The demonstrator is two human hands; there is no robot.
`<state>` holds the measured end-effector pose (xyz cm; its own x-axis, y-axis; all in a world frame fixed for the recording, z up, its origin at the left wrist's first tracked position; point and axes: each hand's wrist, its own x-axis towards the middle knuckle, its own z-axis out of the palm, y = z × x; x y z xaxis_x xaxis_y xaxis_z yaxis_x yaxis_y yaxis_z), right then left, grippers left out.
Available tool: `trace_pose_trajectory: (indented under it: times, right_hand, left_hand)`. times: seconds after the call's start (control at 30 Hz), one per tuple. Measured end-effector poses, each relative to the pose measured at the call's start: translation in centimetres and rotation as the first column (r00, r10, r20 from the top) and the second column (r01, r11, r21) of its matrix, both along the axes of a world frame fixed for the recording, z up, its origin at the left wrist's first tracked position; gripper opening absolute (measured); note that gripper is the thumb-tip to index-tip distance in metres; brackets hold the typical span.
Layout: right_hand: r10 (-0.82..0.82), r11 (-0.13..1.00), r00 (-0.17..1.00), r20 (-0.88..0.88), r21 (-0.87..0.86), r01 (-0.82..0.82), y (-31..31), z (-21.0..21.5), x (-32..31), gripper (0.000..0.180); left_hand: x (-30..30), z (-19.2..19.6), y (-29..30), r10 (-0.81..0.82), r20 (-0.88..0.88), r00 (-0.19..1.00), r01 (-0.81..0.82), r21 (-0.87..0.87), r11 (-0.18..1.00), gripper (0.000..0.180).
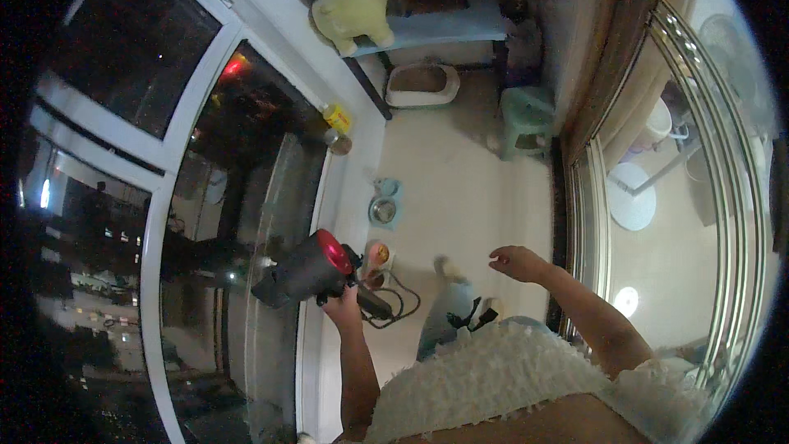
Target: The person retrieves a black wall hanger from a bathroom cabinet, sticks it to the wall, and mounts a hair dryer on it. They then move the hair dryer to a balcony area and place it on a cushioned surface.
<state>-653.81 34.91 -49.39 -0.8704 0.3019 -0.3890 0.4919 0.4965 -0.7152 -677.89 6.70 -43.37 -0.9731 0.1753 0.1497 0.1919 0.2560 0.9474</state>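
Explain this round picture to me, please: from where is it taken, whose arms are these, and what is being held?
A wide fisheye camera worn on a person's head took it, looking down, so straight edges bend. The two bare arms from the lower edge are that person's own. The left hand grips a dark hair dryer with a red rear end, beside the window; a cord hangs near it. The right hand is open and holds nothing. On the floor lie a pet bowl, a litter tray and a green stool.

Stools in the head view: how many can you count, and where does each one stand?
1. A pale green plastic stool stands on the floor beside the sliding door frame, right of the litter tray. Others may be hidden.
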Motion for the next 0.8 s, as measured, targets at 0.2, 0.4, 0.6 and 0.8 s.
trace_pose_trajectory:
  times: [0.2, 0.4, 0.6, 0.8]
  right_hand:
    - [-0.035, 0.999, 0.993, 0.109, 0.002, 0.035, 8.3, -4.1, -10.0, 0.044]
    - [0.042, 0.998, 0.962, 0.271, 0.04, -0.055, 17.8, -6.0, -13.5, 0.041]
    - [-0.223, 0.959, 0.966, 0.126, 0.204, 0.195, 27.3, -7.5, -16.9, 0.031]
    - [0.075, 0.943, 0.982, 0.172, 0.307, -0.126, 40.0, -16.4, -18.5, 0.028]
  left_hand:
    - [-14.9, -7.2, 9.2, 0.009, 0.013, 1.0, -0.013, 0.344, 0.939, 0.06]
    - [-31.7, -3.9, 24.4, -0.098, 0.028, 0.995, 0.095, 0.11, 0.989, 0.063]
    - [-40.1, 1.9, 40.5, -0.178, -0.095, 0.979, 0.2, 0.333, 0.922, 0.048]
    - [-47.6, 0.2, 50.1, -0.118, -0.198, 0.973, 0.142, 0.114, 0.983, 0.043]
